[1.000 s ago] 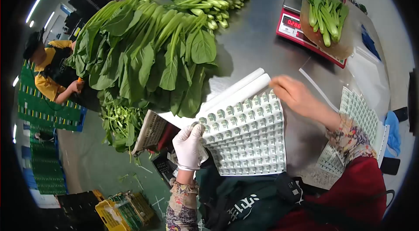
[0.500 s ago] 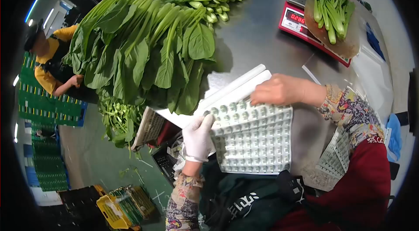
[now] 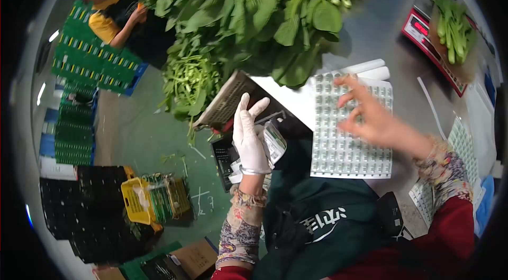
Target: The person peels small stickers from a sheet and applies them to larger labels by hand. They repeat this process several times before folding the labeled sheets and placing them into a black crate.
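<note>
A sheet of small round-printed labels [image 3: 352,161] lies at the near edge of the metal table. Over its upper right part hovers my bare right hand [image 3: 370,118], fingers apart and slightly bent. Whether a label sticks to a fingertip is too small to tell. My left hand [image 3: 250,140], in a white glove, is off the table edge to the left of the sheet, fingers stretched out and holding nothing visible. Below and beside it is a dark crate [image 3: 222,161] with crumpled white scraps. White rolled paper [image 3: 373,68] lies just beyond the sheet.
A large pile of leafy green vegetables [image 3: 248,10] covers the far left of the table. A red scale [image 3: 415,29] bears a bunch of greens [image 3: 454,31] at right. A co-worker in a yellow top [image 3: 106,23] stands at left. A yellow basket [image 3: 138,203] sits on the floor.
My left hand has let go of the label sheet and moved down off the table edge, opening. My right hand's fingers have spread above the sheet, which now lies flatter. The view has shifted left.
</note>
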`<state>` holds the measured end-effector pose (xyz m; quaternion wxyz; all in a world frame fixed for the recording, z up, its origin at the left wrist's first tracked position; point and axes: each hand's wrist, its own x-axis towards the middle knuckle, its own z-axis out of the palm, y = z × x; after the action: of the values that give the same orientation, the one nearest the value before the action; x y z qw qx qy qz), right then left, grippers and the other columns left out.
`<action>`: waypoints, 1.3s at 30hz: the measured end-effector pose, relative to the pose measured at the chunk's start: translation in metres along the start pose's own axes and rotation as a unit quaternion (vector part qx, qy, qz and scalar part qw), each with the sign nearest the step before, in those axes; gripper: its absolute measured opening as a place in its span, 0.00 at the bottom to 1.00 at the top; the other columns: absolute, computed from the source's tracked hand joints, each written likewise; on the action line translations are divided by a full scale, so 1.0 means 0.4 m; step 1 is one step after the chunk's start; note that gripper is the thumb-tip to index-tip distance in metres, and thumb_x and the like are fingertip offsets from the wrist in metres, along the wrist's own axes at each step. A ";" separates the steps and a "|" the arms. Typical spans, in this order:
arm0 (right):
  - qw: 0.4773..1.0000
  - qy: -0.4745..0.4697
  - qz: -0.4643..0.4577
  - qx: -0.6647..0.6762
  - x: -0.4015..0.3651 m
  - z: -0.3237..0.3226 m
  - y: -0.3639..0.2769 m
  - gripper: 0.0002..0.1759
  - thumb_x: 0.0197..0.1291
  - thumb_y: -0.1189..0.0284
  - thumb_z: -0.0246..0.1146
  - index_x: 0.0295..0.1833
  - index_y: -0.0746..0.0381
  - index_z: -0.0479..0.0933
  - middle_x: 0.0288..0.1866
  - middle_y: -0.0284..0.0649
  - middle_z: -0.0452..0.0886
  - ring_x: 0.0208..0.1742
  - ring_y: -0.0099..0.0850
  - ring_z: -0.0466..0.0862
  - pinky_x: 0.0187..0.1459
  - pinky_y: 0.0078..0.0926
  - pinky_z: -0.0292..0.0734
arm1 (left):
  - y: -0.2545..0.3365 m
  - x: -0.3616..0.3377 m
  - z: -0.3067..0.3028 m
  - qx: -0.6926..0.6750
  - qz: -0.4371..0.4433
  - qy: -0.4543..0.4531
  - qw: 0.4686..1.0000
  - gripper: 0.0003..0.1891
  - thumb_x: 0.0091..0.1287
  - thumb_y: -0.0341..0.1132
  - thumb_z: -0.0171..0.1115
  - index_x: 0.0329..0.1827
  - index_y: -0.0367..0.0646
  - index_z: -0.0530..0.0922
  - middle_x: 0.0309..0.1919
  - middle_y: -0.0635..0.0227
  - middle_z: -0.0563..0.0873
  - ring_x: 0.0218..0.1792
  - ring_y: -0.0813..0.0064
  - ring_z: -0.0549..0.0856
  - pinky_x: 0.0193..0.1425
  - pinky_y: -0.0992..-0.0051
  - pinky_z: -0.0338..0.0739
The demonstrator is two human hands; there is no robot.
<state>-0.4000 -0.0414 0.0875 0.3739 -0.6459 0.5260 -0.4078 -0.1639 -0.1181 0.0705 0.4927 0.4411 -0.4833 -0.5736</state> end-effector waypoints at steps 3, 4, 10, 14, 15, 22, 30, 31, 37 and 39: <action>0.977 -0.054 -0.153 -0.141 0.031 0.189 -0.059 0.44 0.52 0.71 0.66 0.72 0.63 0.52 0.70 0.58 0.53 0.62 0.47 0.69 0.57 0.37 0.70 | 0.053 -0.068 -0.030 -0.042 0.018 0.045 0.998 0.25 0.77 0.47 0.34 0.70 0.41 0.60 0.55 0.57 0.78 0.24 0.91 0.72 0.28 0.89 0.70; 0.971 -0.062 -0.163 -0.165 0.044 0.246 -0.087 0.44 0.50 0.73 0.66 0.72 0.63 0.53 0.70 0.59 0.53 0.63 0.51 0.68 0.60 0.40 0.67 | 0.064 -0.084 -0.045 -0.067 0.031 0.046 0.996 0.25 0.77 0.46 0.35 0.70 0.41 0.59 0.56 0.57 0.76 0.35 0.84 0.77 0.35 0.86 0.73; 0.893 0.074 -0.293 -0.334 0.123 0.428 -0.141 0.31 0.49 0.76 0.57 0.63 0.60 0.68 0.68 0.56 0.62 0.61 0.43 0.71 0.52 0.30 0.69 | 0.051 -0.166 -0.188 -0.094 0.098 0.140 0.981 0.27 0.76 0.45 0.41 0.73 0.43 0.50 0.57 0.57 0.72 0.43 0.75 0.77 0.49 0.78 0.75; 0.881 0.074 -0.300 -0.359 0.159 0.439 -0.146 0.29 0.49 0.77 0.56 0.62 0.59 0.69 0.67 0.54 0.64 0.60 0.42 0.71 0.49 0.32 0.71 | -0.038 -0.248 -0.372 0.122 -0.066 0.021 0.990 0.16 0.70 0.42 0.56 0.46 0.35 0.79 0.34 0.69 0.83 0.29 0.86 0.77 0.34 0.83 0.74; 0.883 0.051 -0.276 -0.375 0.176 0.440 -0.125 0.29 0.49 0.78 0.57 0.62 0.60 0.69 0.67 0.54 0.64 0.60 0.43 0.71 0.50 0.33 0.71 | -0.030 -0.263 -0.373 0.109 -0.097 0.047 0.988 0.14 0.69 0.40 0.58 0.39 0.35 0.80 0.27 0.73 0.81 0.23 0.88 0.75 0.28 0.84 0.71; 0.959 -0.227 0.032 0.166 0.168 0.437 -0.120 0.35 0.52 0.79 0.64 0.67 0.65 0.63 0.70 0.39 0.59 0.55 0.26 0.74 0.47 0.24 0.78 | -0.049 -0.257 -0.358 0.013 -0.099 0.118 0.988 0.14 0.71 0.38 0.56 0.37 0.35 0.82 0.25 0.75 0.82 0.25 0.92 0.75 0.27 0.88 0.68; 0.987 -0.134 -0.031 0.081 0.137 0.505 -0.125 0.44 0.46 0.78 0.71 0.70 0.66 0.57 0.72 0.42 0.55 0.52 0.30 0.72 0.46 0.24 0.80 | -0.020 -0.242 -0.340 -0.054 -0.106 0.032 0.992 0.12 0.71 0.35 0.54 0.46 0.34 0.79 0.37 0.71 0.83 0.34 0.86 0.78 0.39 0.85 0.73; 0.985 -0.103 -0.012 0.139 0.124 0.511 -0.119 0.45 0.46 0.78 0.70 0.71 0.64 0.56 0.72 0.42 0.55 0.53 0.29 0.72 0.46 0.23 0.79 | -0.030 -0.233 -0.350 0.024 -0.068 0.007 0.997 0.14 0.70 0.34 0.54 0.53 0.34 0.75 0.47 0.67 0.80 0.44 0.81 0.78 0.50 0.80 0.73; 0.979 0.041 0.010 0.198 0.185 0.478 -0.071 0.43 0.51 0.77 0.67 0.72 0.66 0.53 0.64 0.44 0.65 0.50 0.27 0.75 0.44 0.19 0.77 | -0.101 -0.238 -0.403 0.006 -0.226 -0.048 0.973 0.12 0.69 0.36 0.56 0.47 0.35 0.77 0.35 0.70 0.83 0.33 0.87 0.80 0.36 0.84 0.75; 0.990 0.049 0.004 0.131 0.184 0.464 -0.072 0.43 0.51 0.78 0.66 0.72 0.65 0.54 0.62 0.43 0.67 0.44 0.24 0.76 0.37 0.16 0.76 | -0.095 -0.247 -0.391 -0.010 -0.195 0.024 0.980 0.12 0.70 0.38 0.57 0.42 0.35 0.79 0.28 0.72 0.83 0.27 0.91 0.77 0.29 0.87 0.71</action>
<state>-0.2099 -0.0989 0.0516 0.4309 -0.5680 0.4886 -0.5030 -0.0031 -0.0373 0.0135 0.3875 0.5358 -0.3703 -0.6525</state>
